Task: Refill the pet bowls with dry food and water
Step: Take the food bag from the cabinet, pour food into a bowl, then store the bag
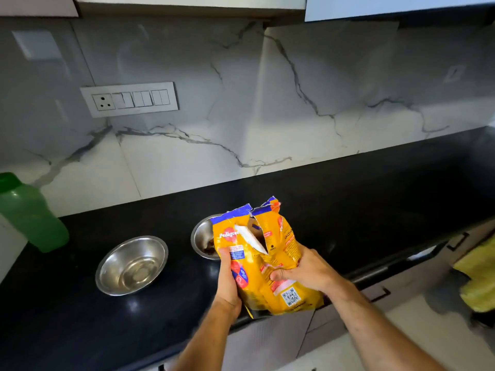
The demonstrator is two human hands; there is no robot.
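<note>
Black polished worktop (pixel 348 210) under a marbled grey wall, and both hands are clamped on the yellow foil dry-food bag (pixel 267 263), held just above the front edge.

Left hand (pixel 229 279) wraps the bag's near side, right hand (pixel 302 269) pinches its crumpled middle; the torn mouth gapes upward, beside the steel bowl (pixel 202 236) that already shows some brown kibble. An empty steel bowl (pixel 131 265) sits apart to the left, with a green plastic bottle (pixel 29 212) beyond it. That bag looks soft, crinkly and slick, its load free to shift — best gripped low and at the neck to steer the pour.
</note>
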